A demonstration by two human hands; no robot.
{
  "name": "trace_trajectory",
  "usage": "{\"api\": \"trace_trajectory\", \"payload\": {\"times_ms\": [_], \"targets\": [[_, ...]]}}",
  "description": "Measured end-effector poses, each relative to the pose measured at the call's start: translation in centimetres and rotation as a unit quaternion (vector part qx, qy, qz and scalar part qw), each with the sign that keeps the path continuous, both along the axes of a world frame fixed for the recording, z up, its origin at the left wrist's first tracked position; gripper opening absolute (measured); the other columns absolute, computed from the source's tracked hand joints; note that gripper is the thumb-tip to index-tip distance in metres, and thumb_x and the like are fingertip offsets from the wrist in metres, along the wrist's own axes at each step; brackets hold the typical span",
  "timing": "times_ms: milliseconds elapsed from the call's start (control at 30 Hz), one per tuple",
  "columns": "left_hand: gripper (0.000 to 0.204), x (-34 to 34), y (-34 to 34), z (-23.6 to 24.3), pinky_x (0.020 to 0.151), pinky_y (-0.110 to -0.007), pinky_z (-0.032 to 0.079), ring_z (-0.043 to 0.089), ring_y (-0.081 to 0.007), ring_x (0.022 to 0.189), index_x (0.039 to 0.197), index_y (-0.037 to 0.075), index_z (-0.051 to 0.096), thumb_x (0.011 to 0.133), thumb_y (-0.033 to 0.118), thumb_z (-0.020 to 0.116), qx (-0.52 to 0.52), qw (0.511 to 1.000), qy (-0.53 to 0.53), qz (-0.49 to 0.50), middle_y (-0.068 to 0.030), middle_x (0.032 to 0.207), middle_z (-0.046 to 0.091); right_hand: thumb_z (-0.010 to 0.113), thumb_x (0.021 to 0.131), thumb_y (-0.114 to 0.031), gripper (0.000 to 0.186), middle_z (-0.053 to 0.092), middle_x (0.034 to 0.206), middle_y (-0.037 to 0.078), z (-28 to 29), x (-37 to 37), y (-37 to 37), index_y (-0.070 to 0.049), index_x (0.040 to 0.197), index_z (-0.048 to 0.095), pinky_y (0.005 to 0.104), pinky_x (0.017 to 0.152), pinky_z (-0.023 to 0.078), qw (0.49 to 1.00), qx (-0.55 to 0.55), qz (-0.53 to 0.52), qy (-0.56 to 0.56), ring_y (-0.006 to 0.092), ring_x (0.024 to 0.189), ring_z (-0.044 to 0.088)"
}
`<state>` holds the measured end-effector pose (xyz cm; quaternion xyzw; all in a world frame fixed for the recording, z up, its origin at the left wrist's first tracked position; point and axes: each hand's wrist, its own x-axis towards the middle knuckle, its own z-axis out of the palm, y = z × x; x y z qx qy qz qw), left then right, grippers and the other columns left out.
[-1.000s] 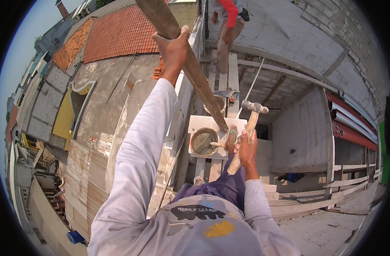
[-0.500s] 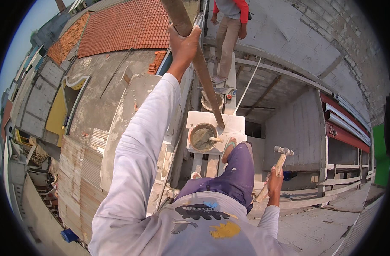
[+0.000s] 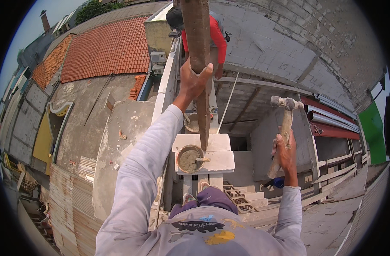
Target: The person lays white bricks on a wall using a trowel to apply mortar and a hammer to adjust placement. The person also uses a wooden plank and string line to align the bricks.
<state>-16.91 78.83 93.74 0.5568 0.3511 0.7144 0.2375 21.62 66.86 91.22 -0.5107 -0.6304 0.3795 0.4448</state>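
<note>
While a long wooden post (image 3: 199, 42) is being gripped by the left hand (image 3: 195, 83), its fingers being wrapped round the wood, a hammer (image 3: 287, 112) is being held head-up by the right hand (image 3: 286, 158), which is being closed round the handle; the post is being held ahead of the torso, its lower end being seen over white blocks (image 3: 220, 160), just beside a round bucket (image 3: 178, 161) of grey mortar (image 3: 189, 161); whether the blocks are being touched by it is not being shown clearly; beyond, 1 co-worker (image 3: 218, 38) in red sleeves is being partly hidden by the post.
</note>
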Motion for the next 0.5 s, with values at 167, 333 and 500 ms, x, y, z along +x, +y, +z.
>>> {"api": "trace_trajectory", "payload": {"times_ms": [167,333,500], "targets": [[0.037,3.8,-1.5,1.4,0.08,-0.032,0.053,0.062,-0.0107,0.087,0.113,0.001,0.065,0.09,0.028,0.076,-0.005,0.999,0.012,-0.041,-0.0036,0.095,0.07,0.065,0.104,-0.04,0.052,0.061,0.092,0.004,21.9,-2.7,4.8,-0.006,0.142,0.058,0.0297,0.068,0.047,0.908,0.319,0.061,-0.265,0.0105,0.075,0.054],[0.039,7.9,-2.0,2.2,0.083,-0.032,0.053,0.064,-0.0116,0.09,0.118,0.002,0.067,0.09,0.027,0.077,0.031,0.997,0.034,-0.062,-0.0039,0.097,0.072,0.066,0.104,-0.041,0.051,0.054,0.078,-0.002,37.7,-4.8,5.3,-0.006,0.14,0.059,0.0217,0.056,0.04,0.837,0.447,-0.033,-0.313,0.0047,0.064,0.05],[0.038,7.9,-2.7,1.9,0.083,-0.032,0.054,0.065,-0.0117,0.09,0.115,0.002,0.067,0.089,0.027,0.077,0.028,0.997,0.052,-0.054,-0.0047,0.097,0.073,0.065,0.105,-0.041,0.047,0.054,0.077,-0.002,39.7,-5.7,7.2,-0.006,0.135,0.059,0.0219,0.055,0.04,0.829,0.437,-0.051,-0.346,0.0047,0.063,0.049]]}}
